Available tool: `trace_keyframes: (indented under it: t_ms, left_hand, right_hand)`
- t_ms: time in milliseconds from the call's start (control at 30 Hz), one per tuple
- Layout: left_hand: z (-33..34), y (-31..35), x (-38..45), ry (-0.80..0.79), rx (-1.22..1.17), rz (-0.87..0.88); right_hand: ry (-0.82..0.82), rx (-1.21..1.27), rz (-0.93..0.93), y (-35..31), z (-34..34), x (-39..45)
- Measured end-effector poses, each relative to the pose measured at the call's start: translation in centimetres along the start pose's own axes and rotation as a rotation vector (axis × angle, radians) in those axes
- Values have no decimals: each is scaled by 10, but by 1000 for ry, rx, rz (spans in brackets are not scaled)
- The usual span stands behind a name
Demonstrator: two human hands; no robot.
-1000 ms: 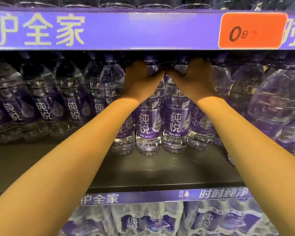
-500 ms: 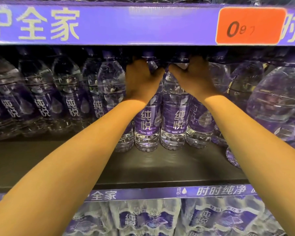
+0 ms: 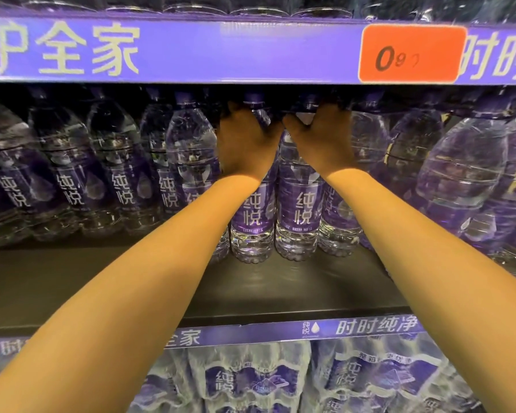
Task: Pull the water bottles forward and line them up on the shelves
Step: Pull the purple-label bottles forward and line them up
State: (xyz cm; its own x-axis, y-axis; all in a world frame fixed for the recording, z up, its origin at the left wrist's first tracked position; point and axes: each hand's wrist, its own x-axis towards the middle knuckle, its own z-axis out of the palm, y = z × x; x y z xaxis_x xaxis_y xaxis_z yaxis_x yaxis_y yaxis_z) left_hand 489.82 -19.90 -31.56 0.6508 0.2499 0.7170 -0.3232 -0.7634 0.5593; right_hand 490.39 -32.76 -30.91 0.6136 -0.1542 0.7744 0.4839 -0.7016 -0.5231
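Clear water bottles with purple labels and purple caps fill the middle shelf (image 3: 280,287). My left hand (image 3: 245,141) grips the shoulder of one bottle (image 3: 252,225) near the centre. My right hand (image 3: 322,138) grips the neck and shoulder of the bottle beside it (image 3: 300,216). Both bottles stand upright, well back from the shelf's front edge. My fingertips reach over the bottle tops into shadow and are hidden. A row of bottles (image 3: 72,180) runs to the left, and larger-looking bottles (image 3: 465,186) stand closer on the right.
A purple price strip (image 3: 221,52) with an orange tag (image 3: 411,55) caps the shelf just above my hands. Bare dark shelf lies in front of the two gripped bottles. Below the lower strip (image 3: 355,327) sit shrink-wrapped bottle packs (image 3: 265,380).
Both hands have stayed on the same two bottles. The bottles look barely shifted; the camera view has mostly tilted a little.
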Motion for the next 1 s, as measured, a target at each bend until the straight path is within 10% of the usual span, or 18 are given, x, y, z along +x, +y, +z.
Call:
trace_keyframes:
  t_ms: [467, 733, 1000]
  left_hand:
    - [-40, 29, -53, -74, -177, 271]
    - [2, 86, -77, -430, -220, 140]
    - [53, 135, -39, -352, 4, 81]
  right_hand:
    - [-119, -9, 128, 20, -114, -39]
    - [72, -277, 120, 48, -195, -68]
    - [-37, -421, 57, 91, -238, -38]
